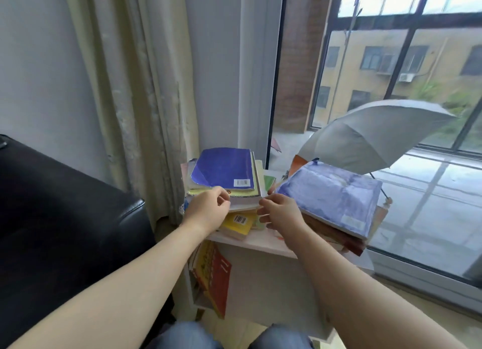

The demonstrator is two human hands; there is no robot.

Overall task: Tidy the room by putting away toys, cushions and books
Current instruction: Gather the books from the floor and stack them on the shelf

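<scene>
Two piles of books lie on top of a small white shelf unit (260,244), which stands beside the window (391,88). The left pile carries a dark blue book (224,168) on top and a yellow book (238,225) low at its near edge. The right pile carries a pale blue book (331,195) on top, tilted down toward the right. The left hand (208,210) has its fingers curled at the near edge of the left pile; I cannot tell if it pinches a book. The right hand (279,213) is half curled between the two piles, touching the near corner of the left one. In the lower compartment a red and yellow book (214,275) leans. A black sofa (65,218) is at the left, a beige curtain (135,88) hangs behind the books, and an open grey umbrella (378,132) lies beyond the glass.
</scene>
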